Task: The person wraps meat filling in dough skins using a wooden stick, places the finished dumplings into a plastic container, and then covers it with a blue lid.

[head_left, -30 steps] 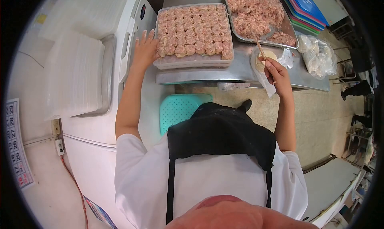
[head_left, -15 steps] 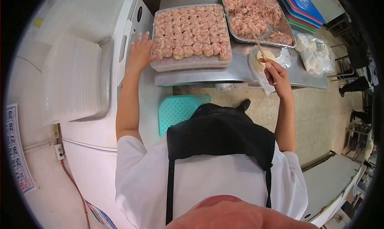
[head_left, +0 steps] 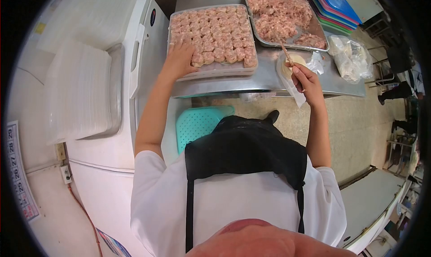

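Observation:
My left hand (head_left: 179, 61) lies open over the near left corner of the shumai dumplings (head_left: 213, 30), its fingers reaching onto their tops. These meat-topped dumplings stand in tight rows in a clear plastic tray (head_left: 224, 73). In my right hand (head_left: 307, 83) is a thin stick (head_left: 287, 55) smeared with meat, gripped between thumb and fingers and pointing away from me. Beneath it sits a stack of round pale wrappers (head_left: 297, 61) on white plastic. Behind the stick, a metal pan (head_left: 292, 47) holds ground meat filling (head_left: 278, 12).
Stacked coloured boards (head_left: 336, 3) stand at the back right, with a clear plastic bag (head_left: 352, 59) nearer. A white fridge (head_left: 141, 46) borders the steel table (head_left: 269, 79) on the left. Below is a turquoise perforated basket (head_left: 195, 127). White trays (head_left: 83, 91) are piled far left.
My left hand has moved right, from beside the tray's left edge onto the dumplings. My right hand still holds the stick in nearly the same place above the wrappers.

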Demonstrator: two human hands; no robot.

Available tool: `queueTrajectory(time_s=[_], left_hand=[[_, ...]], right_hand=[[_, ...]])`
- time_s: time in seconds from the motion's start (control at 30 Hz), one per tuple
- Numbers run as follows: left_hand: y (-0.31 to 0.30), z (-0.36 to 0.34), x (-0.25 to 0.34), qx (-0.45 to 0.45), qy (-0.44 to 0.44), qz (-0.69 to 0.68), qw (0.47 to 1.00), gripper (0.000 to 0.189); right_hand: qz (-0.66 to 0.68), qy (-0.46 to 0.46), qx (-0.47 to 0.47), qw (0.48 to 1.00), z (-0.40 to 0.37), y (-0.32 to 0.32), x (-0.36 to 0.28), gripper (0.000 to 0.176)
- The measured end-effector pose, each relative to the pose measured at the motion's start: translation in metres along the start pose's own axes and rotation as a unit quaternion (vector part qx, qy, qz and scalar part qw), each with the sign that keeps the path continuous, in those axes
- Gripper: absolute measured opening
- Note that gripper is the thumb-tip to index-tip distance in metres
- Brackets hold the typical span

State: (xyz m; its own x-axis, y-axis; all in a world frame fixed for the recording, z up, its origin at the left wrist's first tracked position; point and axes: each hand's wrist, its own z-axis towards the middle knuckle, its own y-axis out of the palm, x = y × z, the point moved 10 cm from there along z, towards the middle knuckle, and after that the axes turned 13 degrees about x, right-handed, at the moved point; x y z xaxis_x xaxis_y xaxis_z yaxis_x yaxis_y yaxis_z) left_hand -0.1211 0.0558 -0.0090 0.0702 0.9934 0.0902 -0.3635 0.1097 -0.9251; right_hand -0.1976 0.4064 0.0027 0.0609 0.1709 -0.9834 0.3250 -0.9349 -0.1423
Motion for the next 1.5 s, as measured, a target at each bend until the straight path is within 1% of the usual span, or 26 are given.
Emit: queueTrajectory(time_s=[0.07, 0.17, 0.27, 0.37, 0.47, 0.57, 0.67, 0.83, 0.97, 1.17, 1.27, 1.37, 1.47, 1.5], left_hand=[[0.007, 0.007, -0.001, -0.014, 0.000, -0.002, 1.000, 0.062], [-0.005, 0.020, -0.004, 0.038, -0.001, 0.011, 0.999, 0.052], [-0.001, 0.019, -0.011, 0.007, -0.008, 0.014, 1.000, 0.053], [0.007, 0.016, -0.009, -0.051, -0.016, 0.035, 0.998, 0.063], [0.000, 0.020, 0.010, -0.045, -0.013, 0.018, 0.999, 0.065], [-0.003, 0.032, 0.042, -0.032, 0.004, 0.018, 0.999, 0.066], [0.009, 0.043, 0.063, -0.004, 0.040, 0.003, 0.999, 0.069], [0.028, 0.055, 0.084, 0.010, 0.029, -0.004, 1.000, 0.075], [0.037, 0.059, 0.086, 0.022, 0.006, -0.003, 1.000, 0.077], [0.032, 0.057, 0.096, -0.006, 0.046, 0.010, 0.999, 0.072], [0.045, 0.063, 0.076, -0.054, -0.013, -0.009, 0.998, 0.067], [0.043, 0.062, 0.070, -0.036, -0.020, 0.020, 0.999, 0.062], [0.034, 0.058, 0.076, 0.013, -0.001, -0.010, 1.000, 0.052], [0.036, 0.059, 0.076, -0.005, -0.006, -0.003, 1.000, 0.055]], right_hand=[[-0.001, -0.002, 0.002, 1.000, -0.001, -0.001, -0.003, 0.031], [0.001, 0.006, 0.007, 1.000, -0.002, -0.007, 0.001, 0.031], [-0.009, 0.005, 0.020, 1.000, -0.004, -0.013, 0.007, 0.031], [-0.019, -0.004, 0.028, 0.999, -0.003, -0.017, 0.011, 0.034], [0.001, 0.011, 0.023, 1.000, -0.003, -0.017, 0.008, 0.032], [0.011, 0.011, 0.014, 1.000, 0.001, -0.013, 0.008, 0.032], [0.009, -0.003, 0.001, 1.000, 0.003, -0.011, 0.004, 0.032], [0.010, 0.003, 0.009, 1.000, 0.008, -0.025, 0.010, 0.032], [0.016, 0.016, 0.025, 0.999, 0.010, -0.045, 0.018, 0.032], [0.030, 0.014, 0.035, 0.999, 0.011, -0.053, 0.025, 0.032], [0.034, 0.011, 0.024, 0.999, 0.010, -0.049, 0.023, 0.032], [0.032, 0.000, 0.022, 0.999, 0.009, -0.049, 0.027, 0.032], [0.030, 0.000, 0.022, 0.999, 0.008, -0.051, 0.028, 0.032], [0.033, 0.001, 0.019, 0.999, 0.009, -0.052, 0.027, 0.032]])
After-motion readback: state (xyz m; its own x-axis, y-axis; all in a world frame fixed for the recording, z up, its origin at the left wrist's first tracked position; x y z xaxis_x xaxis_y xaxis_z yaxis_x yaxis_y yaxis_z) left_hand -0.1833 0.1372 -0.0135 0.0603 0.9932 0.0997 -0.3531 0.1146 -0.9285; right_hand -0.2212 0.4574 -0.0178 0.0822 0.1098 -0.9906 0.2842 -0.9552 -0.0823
